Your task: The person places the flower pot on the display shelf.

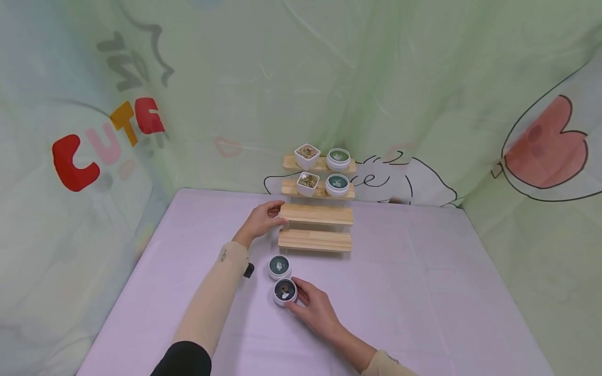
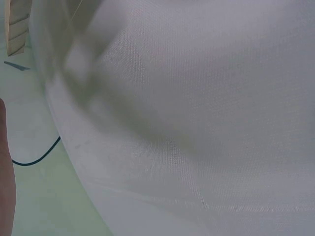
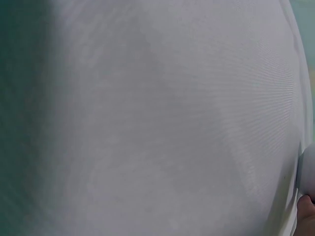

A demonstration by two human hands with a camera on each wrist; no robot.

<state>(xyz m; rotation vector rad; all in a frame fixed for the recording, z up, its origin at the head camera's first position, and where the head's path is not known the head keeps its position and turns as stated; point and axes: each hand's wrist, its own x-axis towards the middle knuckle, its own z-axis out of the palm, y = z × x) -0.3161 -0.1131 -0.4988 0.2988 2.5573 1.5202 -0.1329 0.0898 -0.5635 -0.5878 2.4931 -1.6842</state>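
Observation:
A stepped wooden display stand [image 1: 316, 214] with several pale planks stands toward the back of the table. My left hand [image 1: 260, 220] grips the left end of its third plank from the top, thumb in front and fingers behind. In front of the stand, my right hand [image 1: 316, 312] holds a small round white jar [image 1: 285, 291] with dark contents between thumb and fingers. Just behind it sits a similar white jar [image 1: 279, 266] with dark blue-green contents. The left wrist view catches part of a wooden plank [image 2: 16, 29]; the right wrist view shows a white rounded edge [image 3: 307, 169] beside a fingertip.
On the stand's upper planks are two square white cups [image 1: 308, 154] of grainy bits at left and two round white jars [image 1: 338, 159] with green contents at right. A pale cloth [image 1: 404, 292] covers the table. Printed curtains [image 1: 263, 78] hang behind and at the sides.

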